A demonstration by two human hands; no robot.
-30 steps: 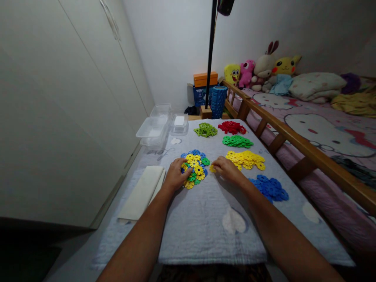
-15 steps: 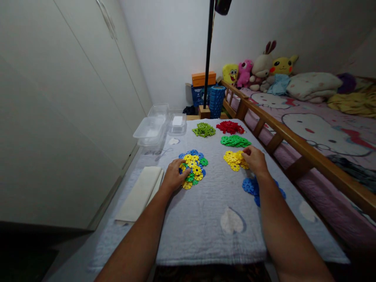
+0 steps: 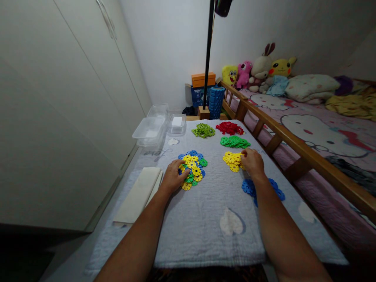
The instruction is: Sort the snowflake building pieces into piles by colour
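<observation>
My left hand (image 3: 173, 175) lies at the left edge of a mixed pile of notched plastic snowflake discs (image 3: 196, 170) in yellow, blue and green. Its thumb and fingers are apart, touching the discs. My right hand (image 3: 253, 161) is at the right side of the yellow discs (image 3: 232, 160), with its fingertips pinched on a yellow disc that they partly cover. Under my right forearm spreads a group of blue discs (image 3: 249, 187), partly hidden. Just beyond the yellow ones is a heap of green discs (image 3: 235, 141).
Farther back are lime-green pieces (image 3: 203, 130) and red pieces (image 3: 229, 128). Clear plastic containers (image 3: 149, 128) stand at the back left, a folded cream cloth (image 3: 138, 196) nearer. A wooden bed rail (image 3: 282, 147) runs along the right; a black pole (image 3: 207, 58) rises behind.
My right hand has shifted very slightly at the yellow discs, covering more of their right side. My left hand stays on the mixed pile. The whole view has tilted slightly.
</observation>
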